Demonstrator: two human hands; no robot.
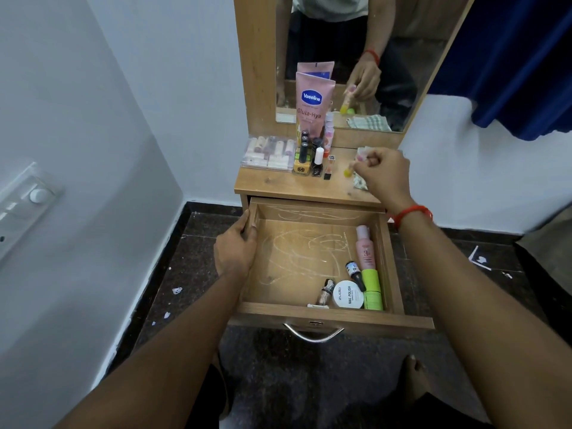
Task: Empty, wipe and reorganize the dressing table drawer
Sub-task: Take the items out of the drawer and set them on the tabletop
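Note:
The wooden drawer (312,317) stands pulled out, its bottom marked with pale scribbles. Along its right side lie a pink bottle (364,247), a green tube (372,289), a small dark bottle (355,274), a white nail polish remover tub (348,294) and a small glittery bottle (326,293). My left hand (236,250) grips the drawer's left wall. My right hand (382,176) hovers over the table top (278,184) and pinches a small item with a yellow-green end (348,172). A checked cloth (360,182) lies under that hand.
On the table top stand a pink Vaseline tube (312,103), a clear box of lipsticks (269,153) and several nail polish bottles (317,162). A mirror (356,57) rises behind. A white wall is at left, a blue curtain (510,57) at right.

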